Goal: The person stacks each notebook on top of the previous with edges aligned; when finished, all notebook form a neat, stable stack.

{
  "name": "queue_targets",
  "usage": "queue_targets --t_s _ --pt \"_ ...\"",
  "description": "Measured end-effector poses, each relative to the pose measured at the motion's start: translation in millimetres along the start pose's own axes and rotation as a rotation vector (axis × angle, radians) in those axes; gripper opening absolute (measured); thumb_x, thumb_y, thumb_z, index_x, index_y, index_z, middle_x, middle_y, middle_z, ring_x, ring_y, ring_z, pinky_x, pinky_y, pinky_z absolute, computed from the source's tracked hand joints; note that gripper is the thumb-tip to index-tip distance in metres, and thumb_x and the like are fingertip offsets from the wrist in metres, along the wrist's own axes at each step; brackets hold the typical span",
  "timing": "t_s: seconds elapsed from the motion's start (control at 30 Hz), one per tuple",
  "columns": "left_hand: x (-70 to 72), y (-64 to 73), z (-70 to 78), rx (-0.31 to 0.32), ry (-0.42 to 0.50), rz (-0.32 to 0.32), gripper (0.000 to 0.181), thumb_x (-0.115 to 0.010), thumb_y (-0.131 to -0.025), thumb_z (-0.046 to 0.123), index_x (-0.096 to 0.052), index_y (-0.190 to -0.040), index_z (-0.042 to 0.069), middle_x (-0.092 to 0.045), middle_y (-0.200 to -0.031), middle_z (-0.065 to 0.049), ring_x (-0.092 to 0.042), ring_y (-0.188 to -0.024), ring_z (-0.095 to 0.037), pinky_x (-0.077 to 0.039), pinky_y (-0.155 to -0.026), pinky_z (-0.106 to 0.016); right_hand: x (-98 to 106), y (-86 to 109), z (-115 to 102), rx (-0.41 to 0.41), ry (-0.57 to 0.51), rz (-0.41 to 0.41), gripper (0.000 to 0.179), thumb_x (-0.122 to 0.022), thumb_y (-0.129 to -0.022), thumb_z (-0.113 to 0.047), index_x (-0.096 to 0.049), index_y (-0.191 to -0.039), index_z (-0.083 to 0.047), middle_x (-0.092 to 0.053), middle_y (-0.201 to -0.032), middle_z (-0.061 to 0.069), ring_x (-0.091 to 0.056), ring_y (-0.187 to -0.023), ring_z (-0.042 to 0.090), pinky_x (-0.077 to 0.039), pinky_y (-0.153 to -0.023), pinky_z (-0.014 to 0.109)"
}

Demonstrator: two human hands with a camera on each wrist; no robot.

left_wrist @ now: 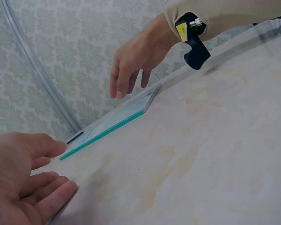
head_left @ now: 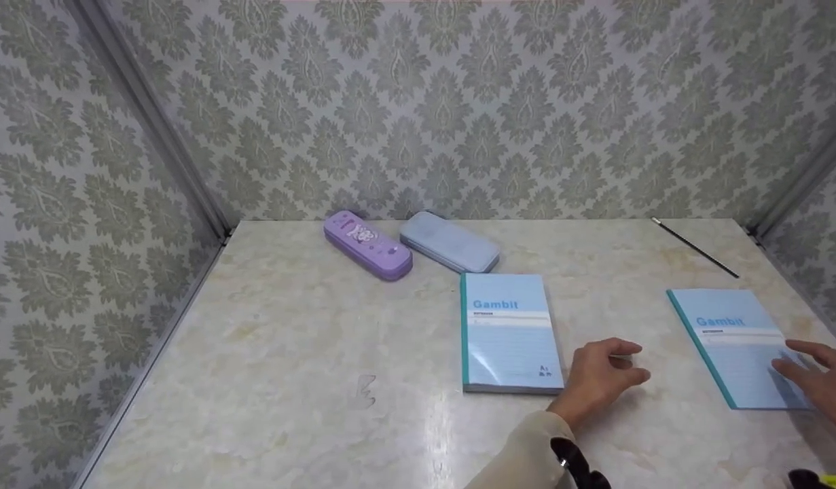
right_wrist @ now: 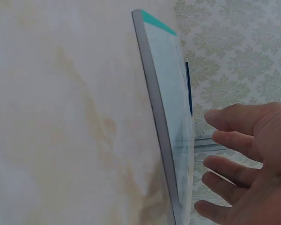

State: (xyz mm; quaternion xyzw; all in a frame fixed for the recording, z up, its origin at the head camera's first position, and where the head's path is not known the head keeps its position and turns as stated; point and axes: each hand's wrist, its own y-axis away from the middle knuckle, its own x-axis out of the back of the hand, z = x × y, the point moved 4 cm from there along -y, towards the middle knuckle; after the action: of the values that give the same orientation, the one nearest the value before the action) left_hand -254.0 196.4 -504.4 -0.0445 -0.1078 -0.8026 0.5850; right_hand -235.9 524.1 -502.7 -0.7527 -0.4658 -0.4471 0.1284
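Two light-blue "Gambit" notebooks with green spines lie face up. My left hand [head_left: 597,377] is beside the right edge of the middle notebook [head_left: 509,336], its fingers loosely bent and nothing between them. Over the right edge of the other notebook [head_left: 737,346] hovers my right hand [head_left: 822,380]. In the right wrist view the fingers of the right hand [right_wrist: 253,159] are spread and apart from that notebook's cover [right_wrist: 164,93]. The left wrist view has the left hand [left_wrist: 28,178] close at the lower left, with the right hand [left_wrist: 138,58] above the right notebook [left_wrist: 117,117].
Towards the back stand a purple pencil case [head_left: 368,246] and a pale blue case [head_left: 450,242], the latter right behind the middle notebook. A dark pencil [head_left: 695,247] lies at the back right. Patterned wall panels [head_left: 445,109] enclose the marbled table [head_left: 288,380].
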Motion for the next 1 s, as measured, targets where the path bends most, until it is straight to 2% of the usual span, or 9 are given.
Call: queue_targets --t_s 0.17,0.27,0.4,0.6,0.73,0.87,0.93,1.0 --pt "-5.4 -1.0 0.1 -0.005 -0.022 -0.014 0.029 -0.089 -0.087 0.009 -0.081 -0.113 0.021 -0.072 -0.096 0.015 -0.063 -0.086 0.003 -0.055 -0.08 -0.019 -10.1 -21.5 25.3 -0.05 0.076 -0.037 0.072 -0.058 -0.109 -0.014 -0.017 -0.165 0.003 -0.005 -0.171 0.031 -0.003 -0.156 0.051 -0.018 -0.124 0.062" --pt "-9.5 -2.5 1.0 -0.012 -0.036 -0.032 0.029 -0.089 -0.087 0.01 -0.081 -0.113 0.021 -0.072 -0.095 0.015 -0.063 -0.085 0.003 -0.054 -0.08 -0.019 -12.6 -29.9 34.6 -0.046 0.128 -0.021 0.071 -0.058 -0.109 -0.015 -0.019 -0.165 0.004 -0.012 -0.169 0.033 -0.01 -0.155 0.052 -0.021 -0.124 0.061" --pt "-13.9 -3.7 0.6 -0.032 -0.049 -0.059 0.028 -0.088 -0.088 0.012 -0.081 -0.114 0.02 -0.07 -0.094 0.015 -0.061 -0.084 0.003 -0.053 -0.08 -0.019 -13.6 -32.9 39.5 -0.02 0.144 -0.026 0.069 -0.059 -0.109 -0.016 -0.023 -0.164 0.004 -0.015 -0.167 0.033 -0.012 -0.154 0.054 -0.021 -0.123 0.063" --pt "-18.0 -0.9 -1.6 -0.04 -0.063 -0.087 0.03 -0.087 -0.089 0.012 -0.081 -0.117 0.022 -0.068 -0.093 0.015 -0.059 -0.084 0.003 -0.053 -0.082 -0.019 -15.4 -27.4 39.5 0.014 0.128 -0.064 0.072 -0.066 -0.106 -0.019 -0.028 -0.162 0.005 -0.016 -0.167 0.034 -0.015 -0.151 0.057 -0.021 -0.122 0.066" --pt "-19.2 -1.1 -0.9 -0.016 -0.065 -0.092 0.029 -0.086 -0.09 0.011 -0.081 -0.117 0.023 -0.068 -0.096 0.016 -0.059 -0.086 0.002 -0.053 -0.083 -0.019 -18.0 -18.2 34.1 -0.001 0.119 -0.087 0.077 -0.068 -0.106 -0.021 -0.025 -0.165 0.001 -0.017 -0.167 0.033 -0.018 -0.149 0.057 -0.025 -0.12 0.066" --pt "-19.3 -2.4 0.2 0.013 -0.071 -0.092 0.027 -0.085 -0.09 0.011 -0.081 -0.115 0.023 -0.07 -0.101 0.017 -0.06 -0.088 0.002 -0.054 -0.084 -0.02 -21.8 -7.0 22.7 0.038 0.071 -0.116 0.076 -0.069 -0.105 -0.024 -0.028 -0.163 0.004 -0.02 -0.164 0.037 -0.023 -0.145 0.059 -0.031 -0.115 0.068" --pt "-19.1 -2.8 0.8 0.017 -0.072 -0.1 0.026 -0.085 -0.091 0.011 -0.082 -0.114 0.022 -0.071 -0.105 0.017 -0.061 -0.09 0.002 -0.054 -0.086 -0.02 -23.7 -2.3 17.6 0.071 0.03 -0.121 0.074 -0.07 -0.104 -0.023 -0.032 -0.16 0.007 -0.023 -0.161 0.04 -0.028 -0.142 0.06 -0.034 -0.113 0.068" --pt "-19.0 -2.9 1.7 0.008 -0.076 -0.114 0.026 -0.085 -0.09 0.011 -0.083 -0.114 0.022 -0.071 -0.108 0.018 -0.061 -0.092 0.003 -0.054 -0.087 -0.02 -25.7 1.4 14.6 0.071 -0.005 -0.123 0.074 -0.069 -0.105 -0.026 -0.033 -0.161 0.007 -0.025 -0.16 0.04 -0.031 -0.139 0.058 -0.037 -0.111 0.066"
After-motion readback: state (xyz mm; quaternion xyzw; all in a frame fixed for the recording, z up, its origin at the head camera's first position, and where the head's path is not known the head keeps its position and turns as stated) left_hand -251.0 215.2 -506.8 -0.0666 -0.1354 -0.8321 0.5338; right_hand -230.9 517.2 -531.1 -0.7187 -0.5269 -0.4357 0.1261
